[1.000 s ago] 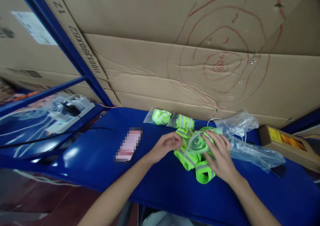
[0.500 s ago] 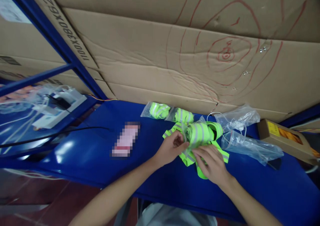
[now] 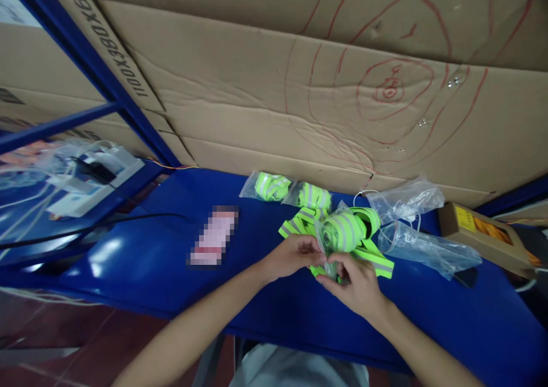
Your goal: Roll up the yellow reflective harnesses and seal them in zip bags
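Note:
A clear plastic bag [image 3: 320, 233] with a rolled neon-yellow reflective strap [image 3: 345, 230] inside is held in front of me. My left hand [image 3: 299, 254] pinches the bag's near edge from the left. From the right, my right hand [image 3: 353, 278] pinches the same edge, thumb and finger close to the left fingertips. Loose reflective straps [image 3: 381, 266] with grey stripes lie under and around the bag, partly hidden by my hands. Two more bagged straps, a left one [image 3: 272, 187] and a right one [image 3: 314, 196], lie behind against the cardboard.
Clear plastic bags [image 3: 428, 250] lie to the right, beside a brown box [image 3: 488, 233] with a yellow label. A blurred-out pink item [image 3: 214, 236] rests on the blue table [image 3: 162, 284] at left. Farther left are a power strip [image 3: 94, 184] and cables. A cardboard wall [image 3: 240, 101] stands behind.
Both hands have moved slightly toward me and closer together, and the fingers now meet at the bag's edge. My right hand has turned from lying over the straps to pinching.

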Motion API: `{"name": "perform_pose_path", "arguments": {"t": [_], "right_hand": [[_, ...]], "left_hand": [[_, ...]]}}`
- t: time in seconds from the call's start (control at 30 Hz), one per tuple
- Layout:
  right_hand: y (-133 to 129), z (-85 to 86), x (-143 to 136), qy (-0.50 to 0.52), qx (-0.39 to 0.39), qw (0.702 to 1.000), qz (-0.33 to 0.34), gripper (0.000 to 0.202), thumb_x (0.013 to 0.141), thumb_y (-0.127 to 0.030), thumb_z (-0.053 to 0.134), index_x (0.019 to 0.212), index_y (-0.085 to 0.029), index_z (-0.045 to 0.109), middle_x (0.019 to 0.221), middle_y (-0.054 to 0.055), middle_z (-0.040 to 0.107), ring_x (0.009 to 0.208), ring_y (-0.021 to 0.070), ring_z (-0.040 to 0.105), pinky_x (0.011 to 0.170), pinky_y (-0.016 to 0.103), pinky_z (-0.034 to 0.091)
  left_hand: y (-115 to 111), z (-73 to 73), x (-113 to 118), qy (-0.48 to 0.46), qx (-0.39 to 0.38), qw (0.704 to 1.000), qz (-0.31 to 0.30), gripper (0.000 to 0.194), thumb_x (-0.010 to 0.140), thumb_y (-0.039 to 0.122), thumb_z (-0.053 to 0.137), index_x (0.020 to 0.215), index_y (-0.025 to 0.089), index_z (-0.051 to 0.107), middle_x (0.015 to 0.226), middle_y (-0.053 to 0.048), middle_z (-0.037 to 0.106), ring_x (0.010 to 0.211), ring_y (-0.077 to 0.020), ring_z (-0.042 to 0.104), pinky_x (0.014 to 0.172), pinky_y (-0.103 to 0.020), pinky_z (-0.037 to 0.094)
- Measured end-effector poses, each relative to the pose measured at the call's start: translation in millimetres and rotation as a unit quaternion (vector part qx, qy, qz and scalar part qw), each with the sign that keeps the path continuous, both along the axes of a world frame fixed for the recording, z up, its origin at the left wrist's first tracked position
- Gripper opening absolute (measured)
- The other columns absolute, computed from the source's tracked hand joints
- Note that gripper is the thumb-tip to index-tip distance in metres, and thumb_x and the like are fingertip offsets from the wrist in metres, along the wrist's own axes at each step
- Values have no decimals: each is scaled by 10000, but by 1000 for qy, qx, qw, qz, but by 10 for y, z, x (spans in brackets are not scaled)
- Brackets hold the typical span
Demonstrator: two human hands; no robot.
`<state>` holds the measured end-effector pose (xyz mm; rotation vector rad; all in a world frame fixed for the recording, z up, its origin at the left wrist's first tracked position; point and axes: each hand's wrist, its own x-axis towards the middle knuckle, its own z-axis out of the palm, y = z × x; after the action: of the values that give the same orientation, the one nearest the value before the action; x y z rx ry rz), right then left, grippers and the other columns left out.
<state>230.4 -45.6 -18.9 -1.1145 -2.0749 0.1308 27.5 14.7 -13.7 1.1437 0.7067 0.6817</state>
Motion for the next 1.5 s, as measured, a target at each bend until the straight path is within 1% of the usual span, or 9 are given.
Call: {"name": "perform_pose_path", "arguments": {"t": [0.17, 0.5, 0.87, 1.0, 1.13, 1.23, 1.3, 1.4, 1.5], "right_hand": [[3, -1, -28, -22, -28, 999, -35, 263, 971, -442, 667, 918, -214, 548, 563, -84, 507, 450, 95, 513, 512, 237, 368], [37, 120, 39, 91, -246, 964, 51, 196, 1052, -332, 509, 892, -224, 542, 611, -71, 449, 519, 99, 460, 519, 225, 350], [107, 223, 263, 47, 6, 996, -73, 82, 1008, -179, 569, 935, -215, 564, 669, -50, 580, 524, 93, 533, 549, 232, 400], [120, 209, 212, 18, 28, 999, 21, 71, 996, -150, 569, 962, -211, 574, 778, 1, 637, 663, 133, 606, 634, 265, 463], [34, 167, 9, -53, 38, 991, 116, 87, 988, -156, 552, 991, -228, 599, 796, 24, 658, 706, 190, 611, 672, 348, 486], [10, 135, -14, -83, 28, 987, 138, 165, 978, -153, 558, 1086, -263, 616, 879, 29, 693, 781, 216, 654, 783, 405, 517], [43, 102, 48, -65, 55, 991, 107, 230, 978, -185, 566, 1186, -273, 605, 997, 49, 704, 919, 245, 677, 902, 450, 512], [145, 48, 183, 38, 97, 994, -30, 363, 987, -279, 560, 1347, -240, 540, 1212, 122, 646, 1185, 308, 609, 1003, 508, 484], [257, 38, 300, 156, 36, 981, -113, 465, 1009, -351, 535, 1446, -210, 464, 1368, 165, 578, 1298, 310, 556, 1043, 509, 483]], "left_hand": [[2, -50, 25, 3, 4, 1000, -7, 424, 696, 485, 898, 765, 121, 692, 737, -25, 700, 676, -118, 615, 663, -230, 455], [50, -61, 25, 6, 14, 1000, -15, 428, 685, 497, 895, 764, 122, 704, 697, -10, 661, 630, -103, 557, 591, -219, 418], [35, -135, 53, 62, 59, 996, 4, 292, 780, 358, 745, 689, 171, 540, 611, 17, 591, 544, -108, 537, 523, -222, 431], [-31, -149, 66, 61, 90, 993, 50, 214, 799, 256, 712, 896, 189, 534, 734, 42, 583, 587, -105, 551, 534, -213, 432], [-45, -103, 95, -9, 126, 984, 123, 580, 714, 199, 797, 1196, 229, 476, 880, 42, 602, 691, -115, 574, 631, -232, 473], [-13, -54, 97, -50, 67, 985, 150, 680, 661, 160, 832, 1273, 225, 543, 1033, -20, 681, 887, -172, 643, 812, -278, 513], [7, -49, 84, -70, 8, 985, 160, 628, 653, 163, 841, 1235, 218, 611, 1122, -46, 700, 988, -207, 657, 881, -298, 511], [11, -90, 55, -80, -43, 984, 155, 581, 652, 213, 856, 1189, 226, 634, 1018, -29, 708, 855, -183, 661, 775, -281, 517], [-13, -134, 41, -116, -87, 981, 129, 656, 590, 221, 908, 1182, 250, 625, 955, -16, 699, 753, -162, 643, 691, -264, 508]]}}
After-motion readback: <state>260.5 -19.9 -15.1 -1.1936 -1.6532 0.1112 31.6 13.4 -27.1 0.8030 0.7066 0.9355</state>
